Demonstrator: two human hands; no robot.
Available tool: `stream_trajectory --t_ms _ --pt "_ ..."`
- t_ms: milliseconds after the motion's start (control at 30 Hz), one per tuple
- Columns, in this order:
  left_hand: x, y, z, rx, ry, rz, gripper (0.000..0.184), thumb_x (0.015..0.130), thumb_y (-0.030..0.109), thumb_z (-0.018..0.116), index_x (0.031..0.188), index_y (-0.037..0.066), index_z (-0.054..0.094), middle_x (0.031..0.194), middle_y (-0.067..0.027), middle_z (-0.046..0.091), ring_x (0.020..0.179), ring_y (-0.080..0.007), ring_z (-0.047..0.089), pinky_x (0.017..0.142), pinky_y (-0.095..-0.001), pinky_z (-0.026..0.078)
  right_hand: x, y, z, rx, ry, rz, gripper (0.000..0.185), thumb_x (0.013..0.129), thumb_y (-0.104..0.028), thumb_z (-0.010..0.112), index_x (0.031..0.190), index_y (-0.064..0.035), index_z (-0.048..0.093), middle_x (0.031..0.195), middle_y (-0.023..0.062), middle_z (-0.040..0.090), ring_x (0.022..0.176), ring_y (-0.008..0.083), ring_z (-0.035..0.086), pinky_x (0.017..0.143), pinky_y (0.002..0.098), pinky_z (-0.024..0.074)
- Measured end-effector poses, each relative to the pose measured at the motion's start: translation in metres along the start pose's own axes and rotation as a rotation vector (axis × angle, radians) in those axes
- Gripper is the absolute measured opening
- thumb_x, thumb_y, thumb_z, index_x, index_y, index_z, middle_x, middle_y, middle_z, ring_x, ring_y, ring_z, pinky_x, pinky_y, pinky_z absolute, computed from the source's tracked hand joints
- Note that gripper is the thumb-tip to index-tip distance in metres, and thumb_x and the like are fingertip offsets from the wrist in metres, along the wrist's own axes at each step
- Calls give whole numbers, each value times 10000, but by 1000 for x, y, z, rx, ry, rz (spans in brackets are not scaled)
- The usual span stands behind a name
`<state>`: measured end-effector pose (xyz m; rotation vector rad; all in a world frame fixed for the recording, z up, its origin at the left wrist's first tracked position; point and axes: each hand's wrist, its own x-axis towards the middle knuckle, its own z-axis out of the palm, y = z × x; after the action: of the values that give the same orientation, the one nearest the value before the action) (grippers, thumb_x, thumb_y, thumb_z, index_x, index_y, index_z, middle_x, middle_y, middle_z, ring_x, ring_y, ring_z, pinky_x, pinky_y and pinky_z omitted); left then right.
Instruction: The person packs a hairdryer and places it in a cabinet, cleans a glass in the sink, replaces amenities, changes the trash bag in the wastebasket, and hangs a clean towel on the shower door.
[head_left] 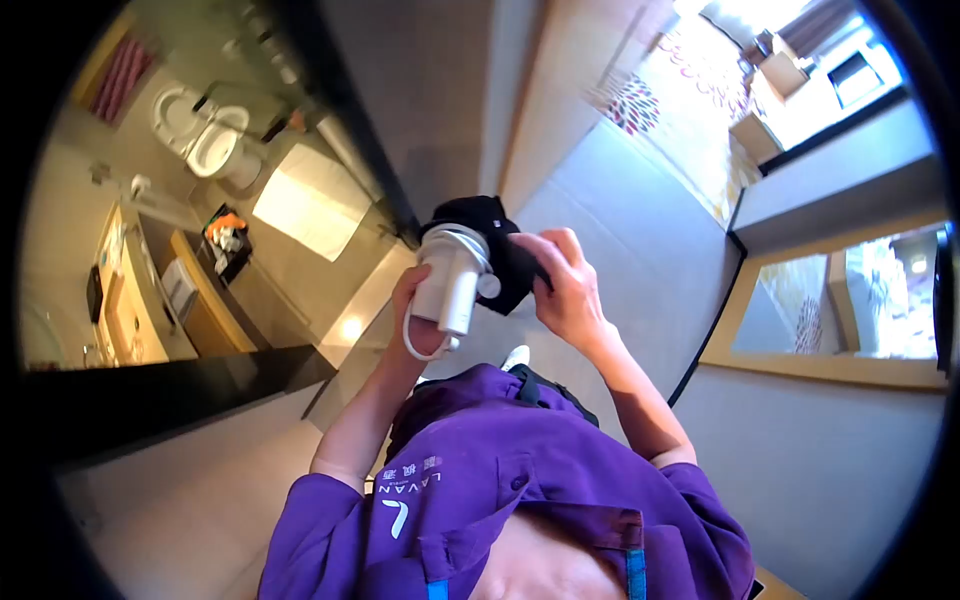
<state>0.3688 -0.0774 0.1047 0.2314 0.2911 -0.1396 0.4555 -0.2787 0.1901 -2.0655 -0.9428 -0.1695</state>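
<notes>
In my left hand point(408, 292) is a white hair dryer point(446, 284), its fingers wrapped round the body. A white cord loop point(408, 335) hangs from the dryer's lower end. Against its far and right side lies a soft black cloth bag point(514, 268), partly behind the dryer. My right hand point(570, 288) grips the bag's right edge with bent fingers; the fingertips are partly hidden by the cloth.
At the left, a bathroom holds a toilet point(215, 150), a white mat point(312, 200), a washbasin counter point(140, 300) and a black bin point(228, 243). A wall mirror point(840, 300) hangs at the right. Beyond the grey floor point(610, 200) lies a patterned carpet point(690, 110).
</notes>
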Motion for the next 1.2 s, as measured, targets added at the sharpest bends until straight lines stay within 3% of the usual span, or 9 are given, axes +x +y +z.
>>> stream_trajectory --t_ms 100,433,500,633,900,933,967,1100,1200 --pt "61 -35 16 -252 -224 -88 698 853 369 648 1389 -22 430 1267 -185 596 1139 -310 629 1017 -427 516 -28 48 -44 38 140 185 269 757 62 676 1003 -38 635 926 150 606 834 371 632 724 425 528" --pt "211 -147 133 1057 -80 137 670 811 56 677 1393 74 346 1177 -129 579 1053 -240 624 884 -373 565 -9 153 -152 14 422 160 153 846 -3 680 987 -21 622 807 161 594 670 362 618 568 405 491" --pt "239 -160 139 860 -62 59 641 821 34 674 1393 58 386 1204 -107 583 1078 -213 618 908 -345 549 -9 169 -162 -49 407 -15 169 812 22 656 969 -31 624 815 133 586 683 326 623 567 400 506" --pt "327 -174 137 663 -161 -45 509 1025 421 511 1410 89 493 1310 -61 613 1161 -189 617 1007 -363 519 -9 205 -170 -106 179 163 293 724 50 686 991 -54 623 811 108 564 688 319 620 582 396 506" --pt "606 -212 112 372 -317 -92 532 1061 437 407 1486 117 391 1456 -69 497 1303 -227 514 1140 -431 393 115 387 -218 -47 230 336 277 701 73 652 941 -38 572 863 165 599 768 375 638 648 420 534" --pt "614 -223 92 502 -354 -72 533 1073 422 382 1510 118 357 1480 -68 471 1327 -233 492 1157 -439 367 123 388 -217 17 235 347 260 731 81 662 950 -33 582 844 139 606 744 315 651 643 385 534" --pt "611 -235 63 117 -419 -241 526 1091 367 351 1548 116 285 1484 -88 459 1323 -265 496 1161 -437 357 120 382 -215 81 240 357 243 761 88 672 959 -27 592 826 114 613 720 256 664 637 350 533" --pt "583 -201 155 1627 -254 -263 723 989 596 458 1421 17 484 1342 -207 589 1256 -330 550 1080 -416 414 141 399 -238 563 605 770 130 875 65 596 975 -18 607 831 4 615 741 67 584 661 230 494" --pt "573 -161 264 2056 -481 -344 852 903 679 522 1390 -20 484 1174 -287 649 1129 -408 617 962 -463 463 168 447 -297 784 822 803 121 884 11 554 912 -55 652 788 -5 614 647 67 572 506 213 472"
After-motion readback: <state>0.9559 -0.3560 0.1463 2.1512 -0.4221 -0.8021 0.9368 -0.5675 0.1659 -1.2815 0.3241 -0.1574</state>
